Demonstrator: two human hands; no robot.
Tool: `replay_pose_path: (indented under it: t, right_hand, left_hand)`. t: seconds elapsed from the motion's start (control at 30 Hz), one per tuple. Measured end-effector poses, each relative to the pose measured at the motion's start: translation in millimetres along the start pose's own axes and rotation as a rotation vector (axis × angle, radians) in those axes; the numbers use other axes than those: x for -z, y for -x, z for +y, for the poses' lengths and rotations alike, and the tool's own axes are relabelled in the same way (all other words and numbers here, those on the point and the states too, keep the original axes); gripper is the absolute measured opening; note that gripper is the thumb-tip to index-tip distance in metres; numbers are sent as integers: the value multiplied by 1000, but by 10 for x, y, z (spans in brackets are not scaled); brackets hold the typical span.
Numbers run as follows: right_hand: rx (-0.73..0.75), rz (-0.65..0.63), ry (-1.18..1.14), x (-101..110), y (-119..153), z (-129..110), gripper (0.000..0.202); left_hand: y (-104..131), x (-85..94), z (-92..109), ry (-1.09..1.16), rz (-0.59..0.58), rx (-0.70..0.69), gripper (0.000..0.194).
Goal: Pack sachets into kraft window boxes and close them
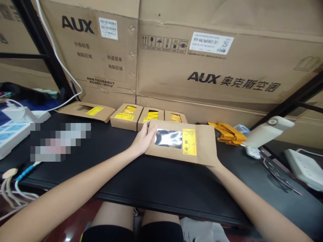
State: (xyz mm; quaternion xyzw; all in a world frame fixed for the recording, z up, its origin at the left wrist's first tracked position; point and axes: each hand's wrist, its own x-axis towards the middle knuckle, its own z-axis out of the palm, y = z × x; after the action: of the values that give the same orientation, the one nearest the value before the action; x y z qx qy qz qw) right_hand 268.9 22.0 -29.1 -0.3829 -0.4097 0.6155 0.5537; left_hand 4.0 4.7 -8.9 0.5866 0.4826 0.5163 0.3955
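Observation:
A brown kraft paper box (171, 153) with a clear window and a yellow label is held up above the black table, its right end flap extended. My left hand (143, 138) is closed around its left end, thumb at the front. At the lower right corner, my right hand (214, 168) goes behind the box; only the wrist shows and the fingers are hidden. Behind stand three similar boxes, one at the left (123, 125), one in the middle (150, 114) and one partly covered at the right (176, 116). A flattened box (75, 108) lies farther left.
Orange packets (228, 134) lie at the back right, near a leaning white bottle (267, 131) and glasses (275, 173). Power strips stand at left (15, 132) and right (304, 168). Large AUX cartons (227, 94) wall off the back of the black table (161, 188).

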Motion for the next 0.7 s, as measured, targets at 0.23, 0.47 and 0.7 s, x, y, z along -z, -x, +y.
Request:
replay_pose_path:
  t: [0.23,0.47,0.7]
  right_hand:
    - [7,-65,43,-1,54,53,18]
    - [38,-15,224,6,88,81,25]
    - [105,-96,387,-68,151,24,27]
  left_hand:
    - [-6,5,-15,-7,2,-11,50]
    - [-2,3,-32,-12,-7,-10,51]
    - [-4,-9,-58,-9,-27,-8,51]
